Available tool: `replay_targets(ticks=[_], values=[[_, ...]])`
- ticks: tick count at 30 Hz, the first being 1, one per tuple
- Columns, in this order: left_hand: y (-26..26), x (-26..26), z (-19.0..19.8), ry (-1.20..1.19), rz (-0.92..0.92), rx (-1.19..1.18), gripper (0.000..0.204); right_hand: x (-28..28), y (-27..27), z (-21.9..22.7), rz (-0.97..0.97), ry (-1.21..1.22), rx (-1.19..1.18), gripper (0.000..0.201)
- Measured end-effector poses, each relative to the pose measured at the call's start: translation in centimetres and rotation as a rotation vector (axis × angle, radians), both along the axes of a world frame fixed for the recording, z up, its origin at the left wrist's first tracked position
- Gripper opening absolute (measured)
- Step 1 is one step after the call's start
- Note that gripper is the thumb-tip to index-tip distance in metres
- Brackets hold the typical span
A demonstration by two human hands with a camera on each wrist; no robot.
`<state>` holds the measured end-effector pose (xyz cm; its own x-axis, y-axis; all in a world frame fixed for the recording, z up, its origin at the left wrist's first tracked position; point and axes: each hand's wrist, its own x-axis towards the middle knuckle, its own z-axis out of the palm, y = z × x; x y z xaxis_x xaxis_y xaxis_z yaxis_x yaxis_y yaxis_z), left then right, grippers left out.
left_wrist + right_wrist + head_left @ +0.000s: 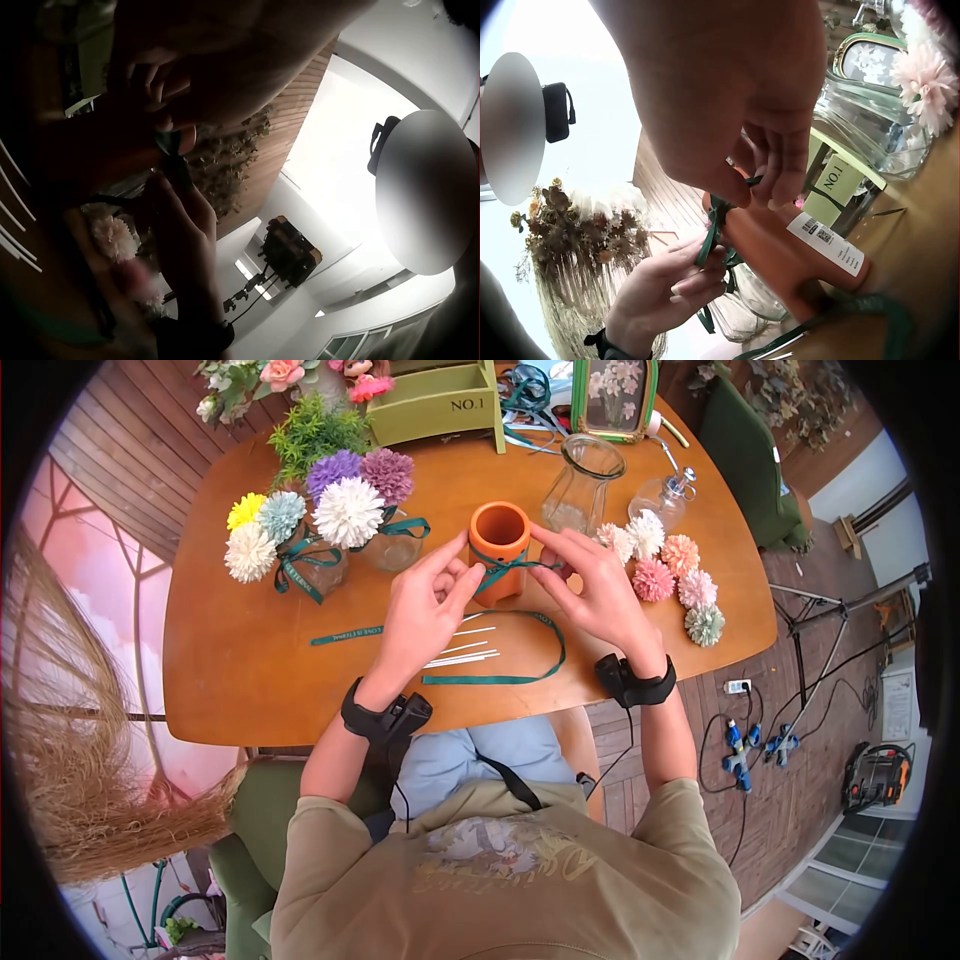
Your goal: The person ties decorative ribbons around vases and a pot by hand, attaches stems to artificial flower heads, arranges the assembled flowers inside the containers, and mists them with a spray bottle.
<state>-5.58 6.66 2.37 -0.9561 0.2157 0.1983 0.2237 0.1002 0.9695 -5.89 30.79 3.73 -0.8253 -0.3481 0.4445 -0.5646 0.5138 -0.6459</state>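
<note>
An orange vase (506, 588) stands on the wooden table in front of the person, with a dark green ribbon (492, 572) tied round its neck. In the right wrist view, a white label (829, 244) shows on its side. At the vase's left, the left hand (425, 602) pinches the ribbon; its fingers are at a bow-like loop (715, 229) in the right wrist view. From the right, the right hand (597, 588) pinches another part of the ribbon between thumb and fingers. The left wrist view is dark, with the ribbon (174, 159) between both hands.
Several white sticks (465, 657) and a loose green ribbon strip (490, 680) lie before the vase. Pompom flowers (655, 580) and a clear glass vase (580, 485) are at right. Two ribboned jars (320, 568) hold flowers at left. A green box (435, 410) stands behind.
</note>
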Motion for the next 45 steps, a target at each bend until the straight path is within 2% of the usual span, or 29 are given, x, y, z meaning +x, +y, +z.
replay_targets(ticks=[3,6,9,11,14,18,20,23,27,29,33,34,35,38,40,42,44,45], values=[[-0.8,-0.7,-0.1,-0.014,0.020,-0.099,0.052,-0.1,0.1,0.0,0.009,0.019,0.009,0.050],[-1.3,-0.9,-0.3,0.048,-0.040,-0.181,0.053,-0.2,0.0,0.0,0.009,-0.028,-0.037,0.049],[-0.9,-0.1,0.3,0.015,-0.020,-0.149,0.057,-0.1,0.1,0.0,-0.039,-0.061,-0.117,0.043],[-0.5,0.3,1.0,0.049,0.014,0.030,0.059,-0.1,0.4,0.1,-0.047,-0.091,-0.135,0.029],[-0.4,0.4,0.8,0.052,0.000,0.109,0.058,0.0,0.5,0.4,-0.054,-0.083,-0.113,0.019],[-1.0,0.1,0.9,-0.023,-0.080,0.091,0.054,0.1,0.3,0.8,-0.080,-0.002,-0.107,0.015],[-1.3,0.1,1.2,-0.006,-0.100,-0.126,0.053,0.1,0.3,0.8,-0.076,0.032,-0.091,0.015],[-1.6,-0.1,2.3,0.057,-0.109,-0.228,0.052,0.1,0.3,0.7,-0.079,0.095,-0.054,0.014],[-1.1,0.3,2.9,0.046,-0.097,-0.229,0.049,0.5,0.4,1.0,-0.106,0.045,-0.049,0.013],[-1.0,0.8,2.4,-0.021,-0.044,-0.123,0.037,0.9,0.3,0.5,-0.134,-0.090,-0.096,0.013],[-0.9,1.3,0.5,-0.131,-0.110,0.027,0.022,2.0,-0.2,-0.6,-0.222,-0.008,-0.017,0.015],[-0.7,1.5,0.5,-0.234,-0.169,0.117,0.019,2.3,-0.4,-0.8,-0.223,-0.007,-0.016,0.015],[-0.4,1.8,0.4,-0.337,-0.228,0.207,0.016,2.5,-0.7,-1.1,-0.228,-0.029,-0.049,0.015],[0.4,2.5,0.2,-0.383,-0.251,0.246,0.016,3.3,-1.8,-1.9,-0.198,-0.082,-0.152,0.015],[0.8,2.6,-0.2,-0.367,-0.240,0.249,0.015,3.9,-2.5,-2.0,-0.153,-0.537,-0.503,0.019],[1.4,2.7,-0.9,-0.349,-0.230,0.253,0.014,4.2,-2.7,-1.5,-0.119,-0.622,-0.572,0.023],[2.1,2.7,-1.4,-0.012,-0.093,0.020,0.013,4.2,-2.8,-1.1,-0.050,-0.705,-0.702,0.024],[2.2,2.9,-1.6,-0.011,-0.094,0.021,0.013,4.3,-3.0,-0.7,-0.050,-0.705,-0.701,0.024]])
